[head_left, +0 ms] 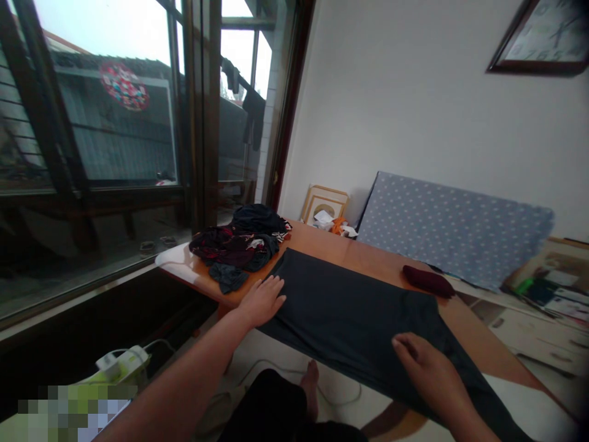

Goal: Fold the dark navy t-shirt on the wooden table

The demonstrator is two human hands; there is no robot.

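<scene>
A dark, nearly black garment [350, 307] lies spread flat across the orange-brown table [350, 252] and hangs over its near edge. My left hand [262, 299] rests open and flat on the garment's left edge, fingers stretched out. My right hand [426, 365] lies on the garment's right part near the table's front, fingers curled downward against the cloth; whether it pinches the fabric is hidden. A heap of dark and red-patterned clothes [239, 242] sits at the table's far left corner, just beyond my left hand.
A small dark-red folded cloth [427, 280] lies at the table's far right. A blue dotted padded panel [453, 230] leans on the wall behind. Picture frames [324, 202] stand in the corner. Large windows fill the left. A white power strip [122, 362] and cable lie on the floor.
</scene>
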